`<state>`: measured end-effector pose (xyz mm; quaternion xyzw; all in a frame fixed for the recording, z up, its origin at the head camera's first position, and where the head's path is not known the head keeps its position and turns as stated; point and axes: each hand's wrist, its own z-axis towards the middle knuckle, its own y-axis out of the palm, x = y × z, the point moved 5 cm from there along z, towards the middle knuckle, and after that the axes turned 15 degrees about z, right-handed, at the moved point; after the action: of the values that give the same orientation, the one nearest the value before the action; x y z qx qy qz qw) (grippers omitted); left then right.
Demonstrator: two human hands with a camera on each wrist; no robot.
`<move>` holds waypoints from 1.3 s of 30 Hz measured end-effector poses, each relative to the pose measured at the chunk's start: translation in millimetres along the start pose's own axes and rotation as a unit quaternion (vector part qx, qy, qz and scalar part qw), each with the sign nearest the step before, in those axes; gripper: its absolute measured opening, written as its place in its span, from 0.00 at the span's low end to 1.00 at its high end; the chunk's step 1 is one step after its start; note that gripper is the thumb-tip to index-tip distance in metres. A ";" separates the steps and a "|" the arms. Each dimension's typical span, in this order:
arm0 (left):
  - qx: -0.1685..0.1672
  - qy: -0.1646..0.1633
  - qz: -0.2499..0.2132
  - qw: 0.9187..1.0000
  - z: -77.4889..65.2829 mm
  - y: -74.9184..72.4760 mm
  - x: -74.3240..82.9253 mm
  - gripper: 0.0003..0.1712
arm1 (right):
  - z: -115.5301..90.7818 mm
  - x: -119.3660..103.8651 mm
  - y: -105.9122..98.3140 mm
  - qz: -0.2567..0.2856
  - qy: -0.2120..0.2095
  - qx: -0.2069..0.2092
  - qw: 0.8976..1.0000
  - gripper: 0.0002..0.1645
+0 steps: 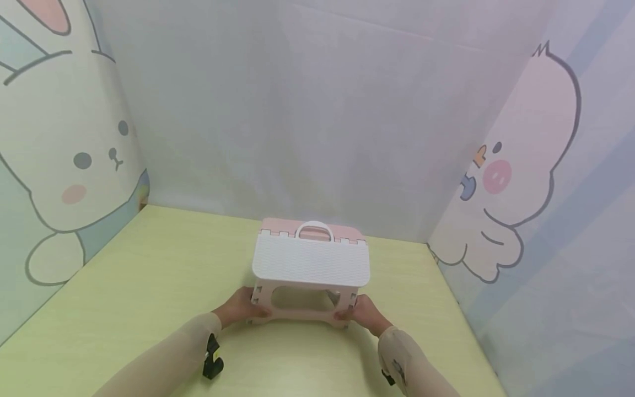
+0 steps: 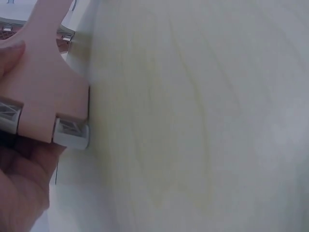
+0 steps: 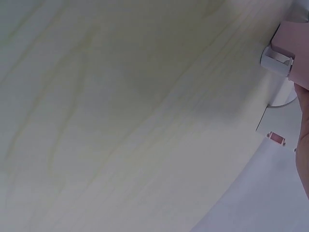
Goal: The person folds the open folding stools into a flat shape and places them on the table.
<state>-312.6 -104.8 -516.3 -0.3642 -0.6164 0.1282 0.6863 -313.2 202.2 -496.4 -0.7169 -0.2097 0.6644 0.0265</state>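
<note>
A pink and white folding step stool (image 1: pixel 311 259) stands unfolded on the table, its white textured top tilted toward me and a white carrying handle (image 1: pixel 316 224) at the far side. My left hand (image 1: pixel 240 306) grips the left side of its near leg panel, thumb over the front face. On the opposite side my right hand (image 1: pixel 366 314) holds the same panel, thumb also in front. The left wrist view has the pink leg (image 2: pixel 46 82) close to the tabletop, fingers behind it. In the right wrist view a pink leg corner (image 3: pixel 297 48) shows beside the hand, which is mostly cut off.
The pale yellow wood-grain table (image 1: pixel 188 248) spreads around the stool. A grey-white curtain (image 1: pixel 278 121) hangs behind it. Side curtains carry a cartoon rabbit (image 1: pixel 64 127) at left and a cartoon chick (image 1: pixel 526 138) at right. Black straps with clips (image 1: pixel 212 358) sit at my wrists.
</note>
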 end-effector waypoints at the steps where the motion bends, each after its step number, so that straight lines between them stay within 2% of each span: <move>1: 0.002 -0.002 0.001 1.000 0.1 -0.1 -0.3 0.31 | 0.3 -0.2 0.2 0.000 0.000 0.000 1.000 0.33; 7: 0.010 -0.012 0.004 1.000 0.0 -0.1 -0.7 0.30 | 1.3 0.0 0.2 -0.006 0.003 -0.002 1.000 0.29; 14: 0.008 -0.013 0.004 1.000 0.1 0.3 -1.4 0.31 | 1.0 1.5 0.4 -0.008 0.006 0.002 1.000 0.29; 22: 0.005 0.005 0.002 1.000 0.8 0.2 0.0 0.31 | 1.8 0.1 0.9 -0.016 0.006 0.002 1.000 0.29; 29: -0.004 -0.011 -0.016 1.000 -0.1 1.3 -2.3 0.32 | 1.8 -0.1 1.1 -0.013 0.005 -0.003 1.000 0.30; 39: -0.006 0.004 -0.014 1.000 0.8 1.2 -2.6 0.30 | 2.9 -0.8 1.9 -0.010 0.000 -0.005 1.000 0.30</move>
<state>-313.6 -105.4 -519.0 -0.3600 -0.6191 0.1138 0.6886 -315.5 199.5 -496.6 -0.7150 -0.2204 0.6628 0.0292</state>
